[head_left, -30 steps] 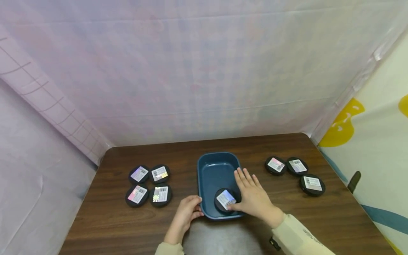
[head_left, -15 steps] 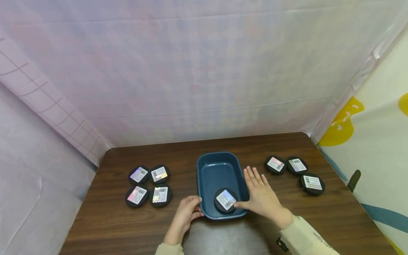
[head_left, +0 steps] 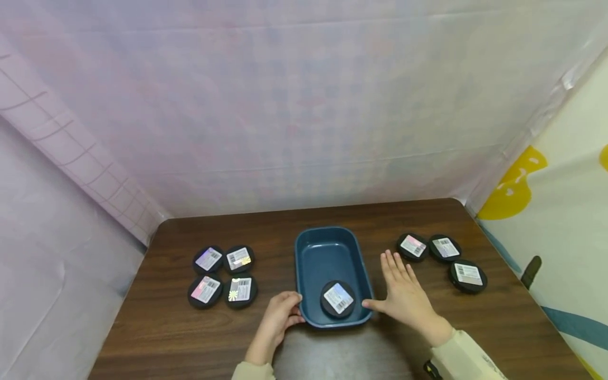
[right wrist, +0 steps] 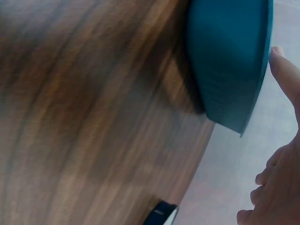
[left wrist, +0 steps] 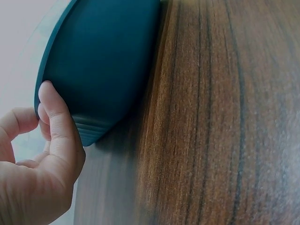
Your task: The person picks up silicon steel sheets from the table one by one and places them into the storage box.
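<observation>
A dark blue rectangular tray (head_left: 328,258) stands mid-table, and one round black container with a barcode label (head_left: 338,299) lies inside near its front end. My left hand (head_left: 279,319) pinches the tray's left rim between thumb and fingers, which the left wrist view shows closely on the tray (left wrist: 108,56). Just right of the tray, my right hand (head_left: 408,301) hovers with spread, straight fingers and holds nothing. Its thumb is close to the right rim; whether it touches I cannot tell. The right wrist view shows the right hand (right wrist: 276,178) beside the tray's outer wall (right wrist: 229,61).
On the left, several round black labelled containers (head_left: 205,291) sit in a tight cluster. Three more like them (head_left: 444,248) lie at the right, beyond my right hand. The brown wooden table (head_left: 157,338) meets a pale cloth backdrop (head_left: 304,132) behind.
My right hand has moved off the round black container and out over the tray's right rim, to the right. The container stays in the tray. My left hand keeps its grip.
</observation>
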Available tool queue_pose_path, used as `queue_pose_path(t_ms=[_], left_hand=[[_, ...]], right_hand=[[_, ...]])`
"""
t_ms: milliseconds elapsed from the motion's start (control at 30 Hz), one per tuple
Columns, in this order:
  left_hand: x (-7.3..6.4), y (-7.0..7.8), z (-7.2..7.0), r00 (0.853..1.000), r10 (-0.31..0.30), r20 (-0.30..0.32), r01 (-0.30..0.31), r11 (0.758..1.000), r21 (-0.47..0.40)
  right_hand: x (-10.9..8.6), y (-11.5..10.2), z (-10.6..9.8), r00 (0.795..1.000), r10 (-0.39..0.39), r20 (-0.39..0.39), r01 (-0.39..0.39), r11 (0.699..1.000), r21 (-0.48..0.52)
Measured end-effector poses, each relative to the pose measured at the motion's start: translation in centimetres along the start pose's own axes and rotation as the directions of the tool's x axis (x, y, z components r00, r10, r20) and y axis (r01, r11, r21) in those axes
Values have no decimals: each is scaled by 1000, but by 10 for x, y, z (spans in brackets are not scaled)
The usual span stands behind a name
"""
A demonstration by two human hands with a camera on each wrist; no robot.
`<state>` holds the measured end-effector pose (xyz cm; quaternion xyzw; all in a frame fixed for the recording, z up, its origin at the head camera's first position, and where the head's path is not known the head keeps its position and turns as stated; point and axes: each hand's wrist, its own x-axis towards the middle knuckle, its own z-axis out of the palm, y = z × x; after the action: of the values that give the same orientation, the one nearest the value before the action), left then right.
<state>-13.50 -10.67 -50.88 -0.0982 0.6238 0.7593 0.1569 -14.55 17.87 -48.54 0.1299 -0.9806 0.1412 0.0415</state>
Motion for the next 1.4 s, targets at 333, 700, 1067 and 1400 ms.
queue_pose_path(t_ms=[333, 700, 1067, 1400], left_hand=[[3, 3, 3, 1000, 4, 6, -4, 1000, 6], [1, 2, 2, 1000, 6, 12, -6, 1000, 3], [1, 0, 1, 1000, 4, 11, -4, 1000, -3], [1, -2, 0, 1000, 9, 17, -9, 1000, -15]], right_hand=[[-5, 18, -6, 999, 30, -33, -30, 1000, 4], [-11, 35, -9, 997, 68, -21, -68, 998, 1], [-19, 47, -5, 997, 77, -11, -77, 997, -10], [-25, 59, -4, 994, 107, -19, -107, 994, -2]])
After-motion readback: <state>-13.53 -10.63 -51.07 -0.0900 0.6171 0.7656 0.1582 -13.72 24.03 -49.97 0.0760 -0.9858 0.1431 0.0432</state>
